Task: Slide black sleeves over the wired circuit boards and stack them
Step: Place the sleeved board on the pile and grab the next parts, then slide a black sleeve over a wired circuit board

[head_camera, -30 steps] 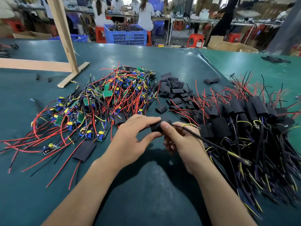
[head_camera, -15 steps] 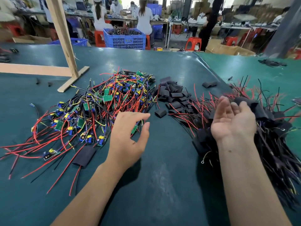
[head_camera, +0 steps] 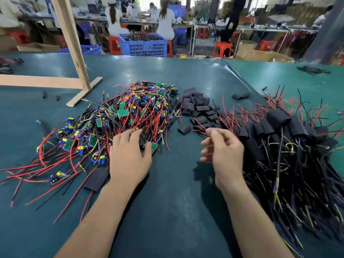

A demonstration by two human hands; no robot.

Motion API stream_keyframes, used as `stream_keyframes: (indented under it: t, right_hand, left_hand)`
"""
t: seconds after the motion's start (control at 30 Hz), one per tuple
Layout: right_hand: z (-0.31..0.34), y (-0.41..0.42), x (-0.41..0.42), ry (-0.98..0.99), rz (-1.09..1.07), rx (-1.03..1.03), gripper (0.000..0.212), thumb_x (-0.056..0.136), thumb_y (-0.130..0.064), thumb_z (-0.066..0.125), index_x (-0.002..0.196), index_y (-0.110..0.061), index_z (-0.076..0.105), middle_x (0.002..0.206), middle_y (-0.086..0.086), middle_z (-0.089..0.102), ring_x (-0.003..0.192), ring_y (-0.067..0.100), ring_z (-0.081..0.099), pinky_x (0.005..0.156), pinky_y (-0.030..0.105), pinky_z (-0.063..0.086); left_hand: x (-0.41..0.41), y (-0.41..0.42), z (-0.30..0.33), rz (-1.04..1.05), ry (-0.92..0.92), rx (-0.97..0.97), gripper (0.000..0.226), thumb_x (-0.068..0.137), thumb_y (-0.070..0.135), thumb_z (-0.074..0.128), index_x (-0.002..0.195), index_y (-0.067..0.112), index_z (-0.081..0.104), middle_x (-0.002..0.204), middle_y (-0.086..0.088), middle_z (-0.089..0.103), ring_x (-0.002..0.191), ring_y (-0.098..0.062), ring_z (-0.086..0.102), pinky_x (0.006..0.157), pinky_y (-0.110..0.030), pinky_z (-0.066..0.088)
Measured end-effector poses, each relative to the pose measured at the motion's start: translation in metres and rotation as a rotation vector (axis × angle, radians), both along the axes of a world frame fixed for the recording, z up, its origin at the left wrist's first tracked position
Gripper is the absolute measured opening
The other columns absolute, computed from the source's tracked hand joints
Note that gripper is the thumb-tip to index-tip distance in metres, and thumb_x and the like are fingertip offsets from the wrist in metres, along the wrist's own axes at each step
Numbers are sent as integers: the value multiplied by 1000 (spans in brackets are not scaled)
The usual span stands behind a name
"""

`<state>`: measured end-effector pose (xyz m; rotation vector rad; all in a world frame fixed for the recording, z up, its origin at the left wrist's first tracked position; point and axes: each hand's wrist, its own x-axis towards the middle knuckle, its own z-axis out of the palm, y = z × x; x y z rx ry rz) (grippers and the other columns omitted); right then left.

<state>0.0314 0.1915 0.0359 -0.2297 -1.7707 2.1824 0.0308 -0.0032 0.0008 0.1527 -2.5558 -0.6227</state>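
At the near edge of the pile of wired circuit boards (head_camera: 119, 120), the left hand (head_camera: 129, 157) is resting palm down with its fingers spread wide and holding nothing; the fingertips are touching the red wires, and the thumb is lying just beside one green board (head_camera: 154, 147) at the front of the pile. That board is lying directly under the left hand, and its long axis seems to be pointing away from the person, toward the far side of the surface (head_camera: 167, 211). The right hand (head_camera: 222, 151) is hovering above the surface with loosely curled fingers, and it is also holding nothing. It is sitting between the loose black sleeves (head_camera: 199, 107), which are lying ahead of it and slightly left, and the stack of finished sleeved boards (head_camera: 290, 138) on its right. So the left hand is nearer to the boards and the right hand is nearer to the sleeves. Compared with half a second ago, the left hand is now reaching further forward into the pile, and the right hand, which was open palm up over the finished stack, is now coming back toward the middle. I judge that the next board is about to be picked.
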Motion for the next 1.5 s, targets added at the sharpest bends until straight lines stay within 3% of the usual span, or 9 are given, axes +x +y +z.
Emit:
stream_keyframes:
  t: [0.23,0.57,0.77,0.97,1.07,1.13,1.3,1.37,1.5]
  right_hand:
    - [-32,-16,7,42,135,511,14,96,-20,59,83,-25,64,63,-5,65,54,11,57,60,41,55]
    - [-37,-13,4,-12,147,484,16,95,-21,59,82,-27,66,62,-5,67,52,13,57,59,43,53]
    - [-40,-12,3,-10,162,494,16,95,-21,59,82,-27,66,62,-4,67,51,10,56,56,36,51]
    - [-44,-13,2,3,180,496,15,93,-24,60,81,-28,66,62,-4,68,50,8,57,56,35,51]
    - [-44,-11,2,3,180,483,14,92,-26,60,80,-28,66,63,-4,67,52,7,59,61,41,53]
    - [-42,-11,2,3,175,478,15,93,-22,61,80,-27,66,63,-2,67,52,8,59,61,43,53]
    - [-33,-13,8,7,292,387,11,94,-22,65,84,-24,71,68,1,68,54,14,56,49,36,49]
    - [-28,-14,14,29,456,212,10,92,-31,67,94,-24,74,78,-3,70,59,13,58,46,31,47]
    - [-20,-17,20,48,611,82,35,83,-42,66,112,-22,69,98,-5,71,67,12,60,47,25,46]
  left_hand:
    - [-6,-11,3,78,-78,-21,25,92,29,64,113,15,69,119,-7,63,107,-36,55,88,-45,42]
    - [-7,-16,2,100,-140,-57,24,93,40,62,107,22,68,103,-2,69,102,-31,57,86,-42,39]
    - [-4,-9,6,-8,153,24,16,90,32,67,88,17,75,85,0,71,86,-33,58,75,-40,42]
    - [-8,5,-3,-31,-83,-138,32,89,49,63,106,24,74,100,0,69,105,-30,53,85,-40,40]
    - [-7,3,4,-56,188,69,21,92,34,66,99,18,76,87,-4,68,92,-32,58,84,-39,41]
    - [-4,3,11,-51,356,267,16,93,29,63,91,19,75,76,1,64,78,-19,56,77,-31,39]
    - [4,10,31,-390,233,1300,26,99,21,56,82,11,73,73,-1,65,51,-10,42,48,-19,35]
    - [7,15,32,-494,51,1405,31,97,26,55,82,7,74,79,-12,67,49,-12,40,46,-21,31]
    - [16,30,26,-603,-186,1273,27,86,32,60,88,7,70,68,-13,61,42,-12,40,40,-19,30]
